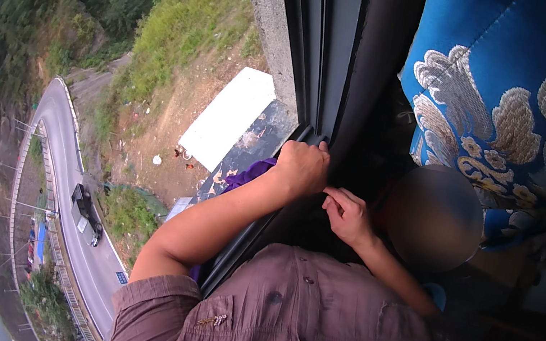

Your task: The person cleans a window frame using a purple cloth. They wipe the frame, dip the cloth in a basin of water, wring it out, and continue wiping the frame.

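My left hand (301, 169) is curled into a fist at the corner of a dark metal window frame (321, 53). Its thumb lies against the frame, and whatever the fist may hold is hidden. Purple cloth (250, 173) shows beside the wrist, on the outer side of the frame, and passes behind my left forearm. Just right of that fist is my right hand (347, 217), its index finger pointing towards the fist's lower edge and the other fingers bent. Deep shadow hides what its fingertips touch.
Blue brocade fabric (495, 29) with silver embroidery fills the upper right. A blurred round patch (434, 218) lies near my right forearm. Outside are a rough concrete edge (270, 16), a white panel (230, 119), a slope, and a curved road (58, 132) with a truck (85, 217).
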The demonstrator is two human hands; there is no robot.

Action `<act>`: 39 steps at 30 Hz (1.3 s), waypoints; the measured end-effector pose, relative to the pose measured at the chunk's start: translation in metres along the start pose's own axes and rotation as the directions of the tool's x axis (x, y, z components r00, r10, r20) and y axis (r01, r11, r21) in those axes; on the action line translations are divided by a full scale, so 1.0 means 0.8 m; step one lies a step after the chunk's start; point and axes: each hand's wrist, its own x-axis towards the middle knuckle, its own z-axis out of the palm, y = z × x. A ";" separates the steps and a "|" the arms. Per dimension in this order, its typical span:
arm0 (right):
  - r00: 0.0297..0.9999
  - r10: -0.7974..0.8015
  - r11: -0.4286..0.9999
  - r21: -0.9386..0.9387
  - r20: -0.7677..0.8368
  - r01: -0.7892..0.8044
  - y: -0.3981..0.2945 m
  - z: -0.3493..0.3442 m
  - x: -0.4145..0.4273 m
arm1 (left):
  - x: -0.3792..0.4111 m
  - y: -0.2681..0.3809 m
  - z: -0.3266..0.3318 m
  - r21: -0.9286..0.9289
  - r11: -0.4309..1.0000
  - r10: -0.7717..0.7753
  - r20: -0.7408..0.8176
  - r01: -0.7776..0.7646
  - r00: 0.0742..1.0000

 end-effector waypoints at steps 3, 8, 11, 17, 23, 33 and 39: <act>1.000 -0.009 1.000 0.003 0.012 0.009 -0.002 0.001 -0.005 | -0.016 0.001 0.021 -0.021 0.998 -0.051 0.022 0.052 0.998; 1.000 0.001 1.000 0.031 0.001 -0.002 0.004 0.000 -0.009 | -0.014 -0.015 0.026 -0.098 0.994 -0.053 -0.081 0.045 0.995; 0.999 0.032 0.999 0.039 0.017 -0.033 0.002 0.001 -0.004 | 0.000 -0.014 0.014 -0.072 0.994 -0.078 0.006 0.078 0.997; 0.999 -0.007 1.000 0.006 -0.040 0.008 -0.016 -0.009 0.017 | -0.023 -0.018 0.007 -0.127 0.989 -0.079 0.021 0.081 0.997; 0.990 -0.101 0.986 -0.145 -0.094 0.086 -0.021 -0.008 0.059 | -0.030 -0.030 0.033 -0.331 0.943 -0.077 -0.268 -0.017 0.960; 0.969 -0.162 0.697 -0.674 0.187 0.247 -0.032 0.005 0.102 | -0.096 -0.071 0.044 -0.364 0.863 0.134 -0.504 -0.350 0.853; 0.976 -0.215 0.749 -0.637 0.023 0.180 -0.021 0.025 0.108 | -0.102 -0.063 0.079 -0.270 0.921 0.057 -0.618 -0.280 0.784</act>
